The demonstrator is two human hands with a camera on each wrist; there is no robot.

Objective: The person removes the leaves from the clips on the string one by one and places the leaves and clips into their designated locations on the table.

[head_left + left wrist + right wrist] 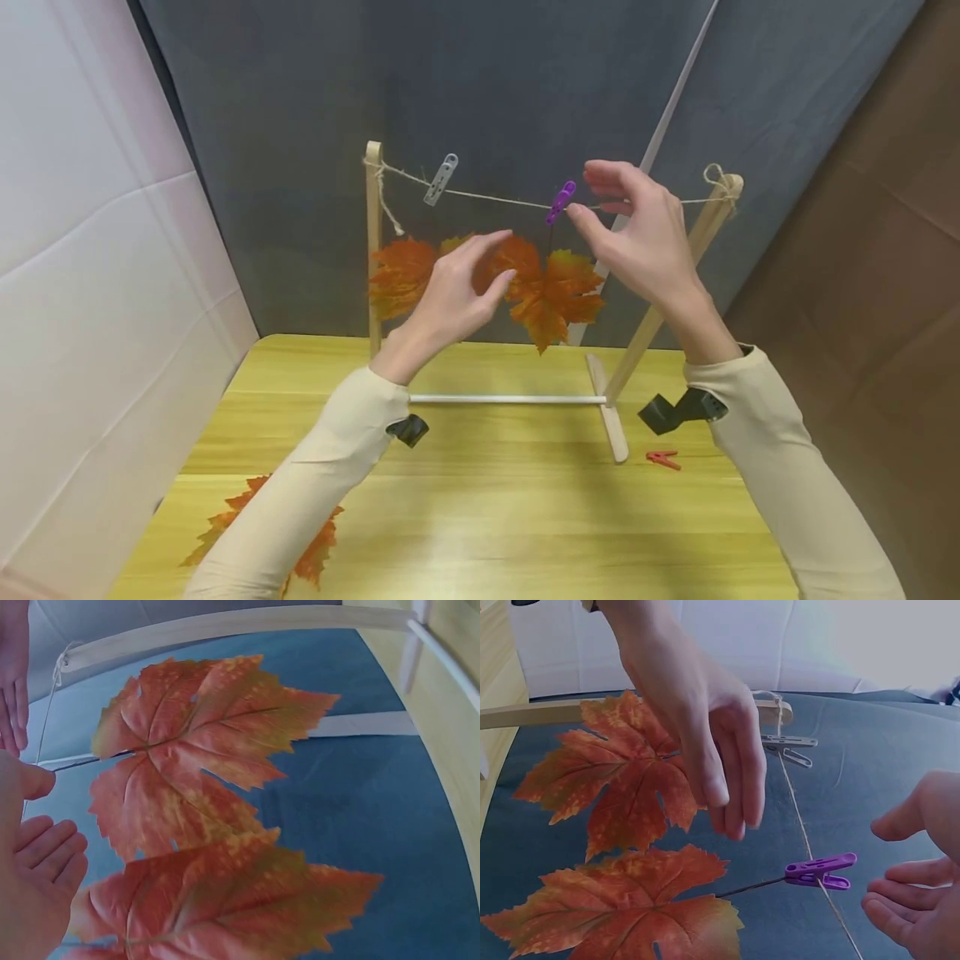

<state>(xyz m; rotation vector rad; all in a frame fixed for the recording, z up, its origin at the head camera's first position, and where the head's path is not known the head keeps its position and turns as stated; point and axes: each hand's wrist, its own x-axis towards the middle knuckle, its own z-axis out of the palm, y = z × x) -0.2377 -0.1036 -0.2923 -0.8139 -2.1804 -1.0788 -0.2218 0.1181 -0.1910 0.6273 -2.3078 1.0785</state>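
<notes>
Two orange maple leaves hang from a string (498, 198) strung between wooden posts. A purple clothespin (561, 202) clips the stem of the right leaf (551, 292) to it; a grey clothespin (441, 179) sits farther left, above the left leaf (401, 275). My right hand (645, 233) is beside the purple clothespin, thumb and fingers apart; the right wrist view shows a gap between them and the clothespin (819, 871). In front of the leaves is my left hand (461, 287), its fingers loosely bent and nothing between them.
A red clothespin (663, 459) lies on the yellow wood-grain table (480, 500), right of the stand's foot (615, 429). Another maple leaf (318, 550) lies at the front left, partly under my left sleeve. A white rod (510, 400) runs low between the posts.
</notes>
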